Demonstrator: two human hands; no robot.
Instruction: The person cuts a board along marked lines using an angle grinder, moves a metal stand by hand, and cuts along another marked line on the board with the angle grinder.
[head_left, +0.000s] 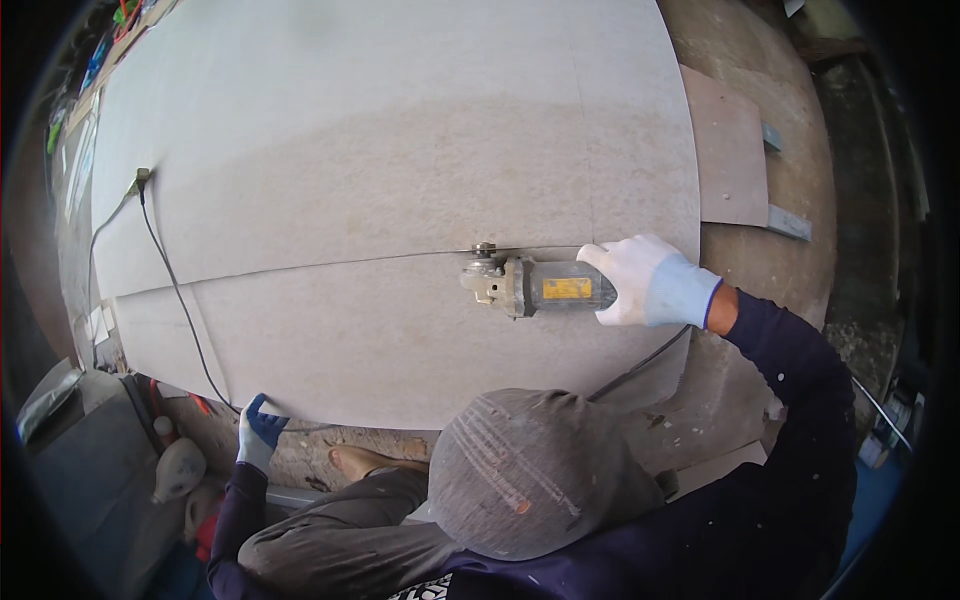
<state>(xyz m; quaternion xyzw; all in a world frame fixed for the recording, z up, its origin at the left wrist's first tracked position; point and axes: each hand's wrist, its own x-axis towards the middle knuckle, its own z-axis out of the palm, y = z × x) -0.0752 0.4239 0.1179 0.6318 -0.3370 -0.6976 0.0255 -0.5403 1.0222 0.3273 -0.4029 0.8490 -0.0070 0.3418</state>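
Grey, dust-marked cloth headwear [535,470] fills the lower middle of the view, its top overlapping the near edge of a large, pale grey, flat board [400,190]. Beyond that edge, a dark, thin line [330,263] crosses the board from its left edge, bending slightly with the lens, to just beside the right hand [645,282], which wears a white glove with a pale blue wrist. Its fingers are clamped around the rear of a dark grey angle grinder with a yellow label and a dull metal head [565,287]. The grinder lies crosswise, well in from the board's right edge, its metal head at the line. Broad board face spreads past the line, and a narrower strip lies between grinder and headwear.

At the near left edge is the left hand [258,440], in a white glove with blue fingertips, close beside a thin black cable [185,300]. Its fingers are bent; whether they grip edge or cable, I cannot tell. The cable curves up across the board's left part to a small, dull yellowish connector [141,180].

Past the right edge, a pinkish-brown flat panel [727,150] adjoins the board, with a grey straight bar [790,223] jutting out over a brown surface [775,275].
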